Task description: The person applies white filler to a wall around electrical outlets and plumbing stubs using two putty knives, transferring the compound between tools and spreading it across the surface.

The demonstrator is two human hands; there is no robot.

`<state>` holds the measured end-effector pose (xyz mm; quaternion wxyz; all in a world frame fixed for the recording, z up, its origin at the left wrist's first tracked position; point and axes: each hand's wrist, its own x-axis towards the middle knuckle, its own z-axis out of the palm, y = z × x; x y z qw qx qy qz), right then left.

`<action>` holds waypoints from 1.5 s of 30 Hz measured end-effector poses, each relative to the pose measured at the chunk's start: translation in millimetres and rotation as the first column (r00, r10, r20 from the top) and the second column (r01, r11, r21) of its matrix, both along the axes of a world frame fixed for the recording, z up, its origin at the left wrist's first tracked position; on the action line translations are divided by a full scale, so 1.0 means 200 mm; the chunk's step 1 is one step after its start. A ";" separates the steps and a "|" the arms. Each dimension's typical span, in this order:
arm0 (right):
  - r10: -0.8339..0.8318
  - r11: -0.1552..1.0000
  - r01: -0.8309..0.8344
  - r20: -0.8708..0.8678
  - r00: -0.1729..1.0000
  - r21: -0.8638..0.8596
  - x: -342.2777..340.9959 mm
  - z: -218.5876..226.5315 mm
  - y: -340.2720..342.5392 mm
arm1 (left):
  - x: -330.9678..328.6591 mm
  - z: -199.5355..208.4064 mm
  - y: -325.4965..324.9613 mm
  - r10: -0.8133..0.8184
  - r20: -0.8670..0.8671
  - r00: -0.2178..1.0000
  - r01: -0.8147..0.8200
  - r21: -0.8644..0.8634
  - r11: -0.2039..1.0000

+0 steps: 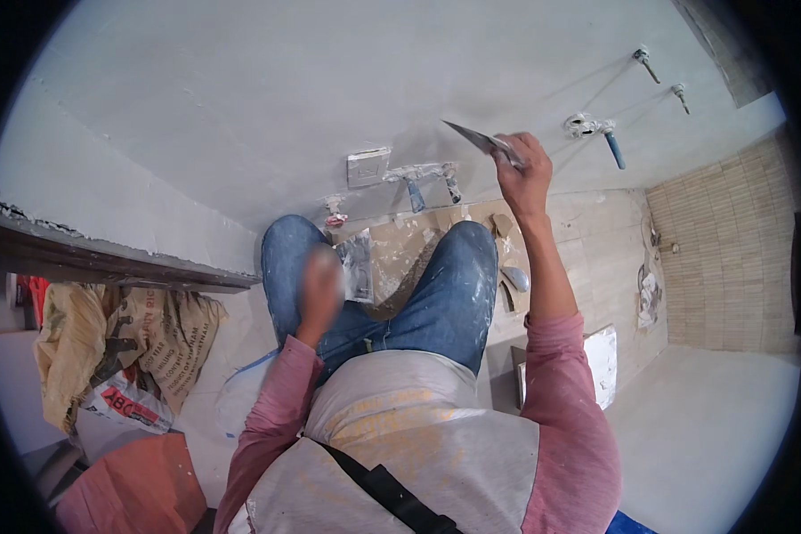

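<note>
My right hand (525, 173) is raised in front of the grey-white wall (311, 80), closed around a putty knife (473, 136). The knife's wide, thin blade points up and left, close to the wall. Above my left thigh is my left hand (320, 287), smeared by blur. A flat grey plate with white plaster on it (358, 267) extends from that hand's right side between my knees. The hand appears closed on the plate's edge, though its separate fingers do not show.
A white-smeared wall box (368, 167) and capped pipe stubs (416, 194) stick out low on the wall; another blue pipe stub (615, 149) is farther right. Printed sacks (178, 343) lie at left beyond a dark ledge (107, 258). Scraps and a rounded tool (514, 278) lie beside my right knee.
</note>
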<state>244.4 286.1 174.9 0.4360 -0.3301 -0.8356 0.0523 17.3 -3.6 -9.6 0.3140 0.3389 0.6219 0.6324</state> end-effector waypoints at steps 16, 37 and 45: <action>0.056 0.966 -0.177 0.521 0.852 0.186 -0.14 -0.30 0.11 | 0.04 -0.05 0.10 -0.061 0.283 0.957 0.040 0.081 0.996; 0.142 0.984 -0.168 0.291 0.946 0.067 0.03 -0.23 0.01 | 0.04 -0.09 0.08 -0.027 0.204 0.979 0.018 0.044 0.999; 0.051 0.963 -0.127 0.304 0.951 0.237 -0.17 -0.31 0.11 | 0.01 -0.08 0.07 -0.051 0.131 0.990 0.048 0.029 0.998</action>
